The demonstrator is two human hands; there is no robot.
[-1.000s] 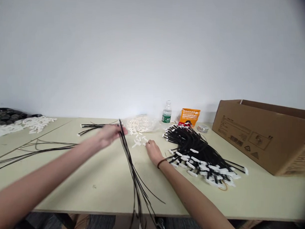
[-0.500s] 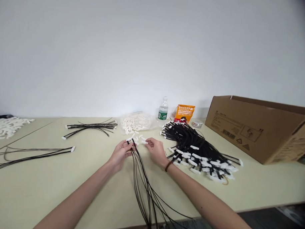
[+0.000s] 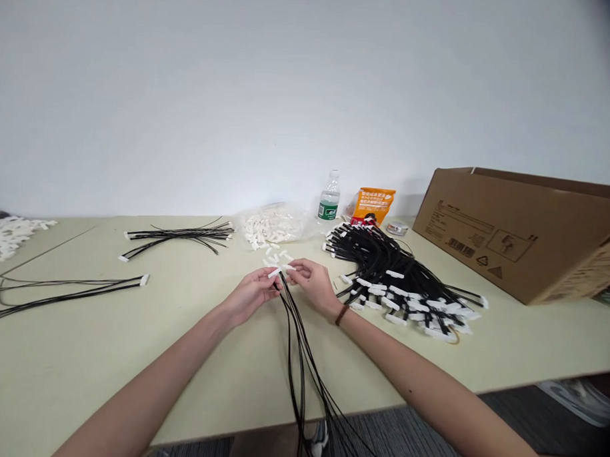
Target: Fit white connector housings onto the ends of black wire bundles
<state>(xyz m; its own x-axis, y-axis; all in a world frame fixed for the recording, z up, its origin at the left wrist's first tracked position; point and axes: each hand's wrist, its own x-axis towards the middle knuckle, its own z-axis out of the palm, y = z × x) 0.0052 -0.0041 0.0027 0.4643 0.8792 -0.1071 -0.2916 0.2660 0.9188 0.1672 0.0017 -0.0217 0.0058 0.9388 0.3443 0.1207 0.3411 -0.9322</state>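
Near the middle of the table, my left hand (image 3: pixel 255 295) is closed in a pinch on a white connector (image 3: pixel 274 273) and the ends of several thin black wires (image 3: pixel 301 348). The wires hang down past the table's front edge. Close on its right, my right hand (image 3: pixel 313 285) has thumb and fingers pinched together, with a second white connector (image 3: pixel 288 267) at their tips. Its fingertips are beside the wire tops, and whether they touch the wires cannot be made out. Just beyond both hands lie several loose white connectors (image 3: pixel 271 259).
A plastic bag of white connectors (image 3: pixel 275 224) lies behind. Finished-looking black cables (image 3: pixel 384 258) are heaped right, beside a cardboard box (image 3: pixel 515 236). A water bottle (image 3: pixel 329 199) and orange packet (image 3: pixel 373 205) stand behind. Leftward are two wire bundles (image 3: pixel 179 235) and white pieces (image 3: pixel 9 235).
My left hand and the wires have shifted slightly right, closer to my right hand. The white connector in my left hand now shows more plainly. The view has tilted slightly downward.
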